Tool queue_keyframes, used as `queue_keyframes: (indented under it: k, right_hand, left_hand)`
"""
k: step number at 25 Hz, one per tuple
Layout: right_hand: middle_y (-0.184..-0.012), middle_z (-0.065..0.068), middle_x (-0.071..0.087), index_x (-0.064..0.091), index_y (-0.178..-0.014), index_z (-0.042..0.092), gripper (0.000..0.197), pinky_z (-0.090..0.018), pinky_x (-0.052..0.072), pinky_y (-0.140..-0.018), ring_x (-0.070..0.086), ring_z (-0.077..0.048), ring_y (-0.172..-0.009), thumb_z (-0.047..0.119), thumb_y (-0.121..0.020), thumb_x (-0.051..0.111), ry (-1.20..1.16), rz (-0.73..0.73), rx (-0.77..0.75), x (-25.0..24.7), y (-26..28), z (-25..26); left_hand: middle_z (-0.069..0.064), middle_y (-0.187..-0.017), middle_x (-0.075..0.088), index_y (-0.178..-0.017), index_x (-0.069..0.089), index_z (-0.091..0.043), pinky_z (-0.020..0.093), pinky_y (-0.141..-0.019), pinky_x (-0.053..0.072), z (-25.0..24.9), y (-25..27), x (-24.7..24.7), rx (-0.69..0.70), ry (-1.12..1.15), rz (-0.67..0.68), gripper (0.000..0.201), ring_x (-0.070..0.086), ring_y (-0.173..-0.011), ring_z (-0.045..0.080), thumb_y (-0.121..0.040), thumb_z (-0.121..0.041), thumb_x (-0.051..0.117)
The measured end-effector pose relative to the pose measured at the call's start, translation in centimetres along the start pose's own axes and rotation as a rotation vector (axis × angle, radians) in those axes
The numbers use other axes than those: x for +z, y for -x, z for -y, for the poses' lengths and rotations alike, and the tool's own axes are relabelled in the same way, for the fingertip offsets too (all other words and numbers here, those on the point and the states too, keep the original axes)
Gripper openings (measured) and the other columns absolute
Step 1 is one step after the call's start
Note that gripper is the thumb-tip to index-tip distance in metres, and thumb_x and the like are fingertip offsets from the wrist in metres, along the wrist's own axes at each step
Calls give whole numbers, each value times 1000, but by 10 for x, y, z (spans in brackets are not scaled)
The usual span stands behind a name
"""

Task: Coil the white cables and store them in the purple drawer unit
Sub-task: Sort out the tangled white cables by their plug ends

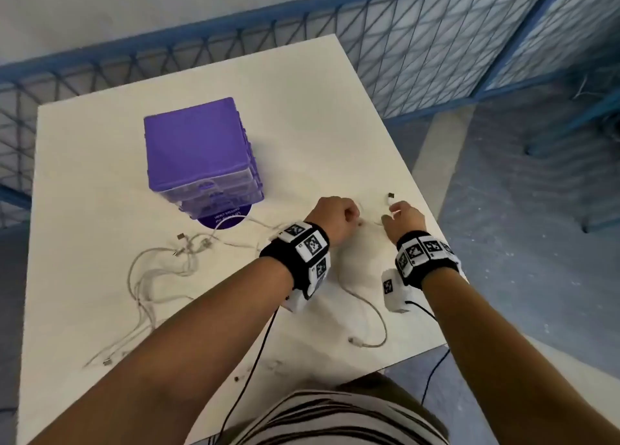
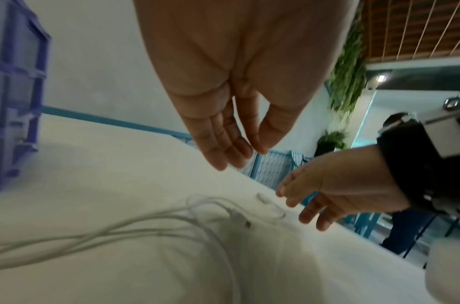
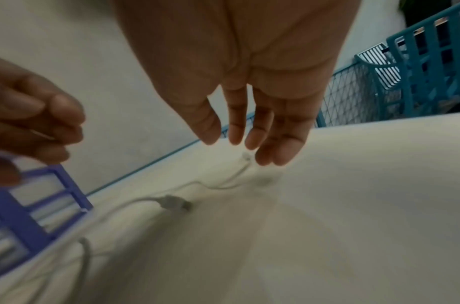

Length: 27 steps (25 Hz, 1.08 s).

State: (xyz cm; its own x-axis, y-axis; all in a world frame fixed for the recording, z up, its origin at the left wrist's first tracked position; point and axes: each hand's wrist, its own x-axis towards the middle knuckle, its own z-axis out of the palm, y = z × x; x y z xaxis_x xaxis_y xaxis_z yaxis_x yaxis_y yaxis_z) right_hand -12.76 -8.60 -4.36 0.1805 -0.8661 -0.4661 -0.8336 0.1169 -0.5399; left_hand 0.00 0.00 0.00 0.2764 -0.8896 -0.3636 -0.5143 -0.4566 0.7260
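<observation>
The purple drawer unit [image 1: 201, 152] stands on the white table [image 1: 100, 193], all its drawers pushed in. A tangle of white cables [image 1: 161, 270] lies to its front left. One more white cable [image 1: 372, 313] runs from the near edge up toward my hands, and its plug [image 1: 391, 197] lies just past my right hand. My left hand [image 1: 352, 216] hovers over the cable [image 2: 239, 218] with straight fingers and nothing between them. My right hand [image 3: 239, 148] also hangs above the table, fingers straight, over a cable end [image 3: 245, 157].
A blue mesh fence [image 1: 419, 42] runs behind and to the right of the table. A round purple sticker [image 1: 223, 221] shows on the table in front of the drawer unit. A person [image 2: 403, 216] stands beyond the fence. Black wrist-camera leads [image 1: 255, 360] hang over the near edge.
</observation>
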Motion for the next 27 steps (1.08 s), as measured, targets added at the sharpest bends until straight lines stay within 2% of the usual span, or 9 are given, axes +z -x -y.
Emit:
queue_keyframes:
  k: [3,7,9,13,16,19,22,24,27]
  right_hand:
    - [-123,-26,53,45,-116,-1,38,-39,42,-92,49,-38,-114,13,-82,56,41,-23,32,4,-15,4]
    - [-118,-26,57,49,-110,-4,28,-38,46,-87,54,-38,-109,0,-83,47,51,3,69,7,-29,11]
    - [-112,-25,62,56,-105,-1,24,-32,46,-82,57,-35,-103,1,-83,48,12,29,-39,8,-29,16]
    - [-92,-21,66,62,-90,1,12,-11,37,-53,54,-24,-74,5,-83,54,-146,50,-343,9,-7,34]
    - [-85,-15,67,61,-91,2,11,-10,39,-51,55,-20,-67,7,-83,55,-223,52,-517,10,15,56]
    - [-66,0,62,58,-92,0,10,-6,40,-53,56,-1,-54,5,-85,51,-310,153,-641,13,34,77]
    - [-51,7,44,56,-88,0,16,-12,34,-47,45,-4,-45,11,-89,45,-167,280,-753,27,47,90]
    - [-55,2,50,58,-91,2,24,-18,32,-51,42,-6,-46,20,-89,42,-49,367,-813,40,57,99]
    - [-69,-1,57,56,-96,0,32,-10,37,-56,46,-3,-57,25,-85,39,-62,439,-868,65,77,121]
  left_hand:
    - [16,-116,65,-107,65,-4,25,-90,42,3,-25,13,-46,-68,61,28,59,-108,29,-87,-5,46]
    - [12,-123,64,-115,63,-8,23,-94,39,12,-46,32,-78,-54,108,33,57,-116,27,-88,-7,44]
    - [12,-118,66,-112,64,-11,23,-88,40,9,-49,36,-164,44,32,30,59,-111,27,-92,-20,44]
    - [24,-93,67,-95,64,3,33,-73,41,0,-48,21,-276,286,-159,42,59,-83,32,-94,-33,42]
    - [6,-69,58,-83,64,-8,28,-58,38,6,-28,-2,-289,669,-260,29,50,-63,17,-92,-29,47]
    - [-1,-72,56,-77,58,-18,18,-52,40,12,1,-30,-259,1043,-325,22,55,-62,7,-94,-22,45]
    - [-2,-73,54,-79,55,-16,13,-51,46,26,32,-61,-213,1279,-496,21,58,-51,-1,-95,-15,43]
    - [1,-73,55,-78,55,-14,13,-52,49,41,49,-73,-195,1267,-632,19,60,-50,-2,-94,-11,45]
    - [2,-71,58,-78,55,-16,16,-52,49,59,72,-76,-203,994,-677,14,61,-51,-4,-90,-9,53]
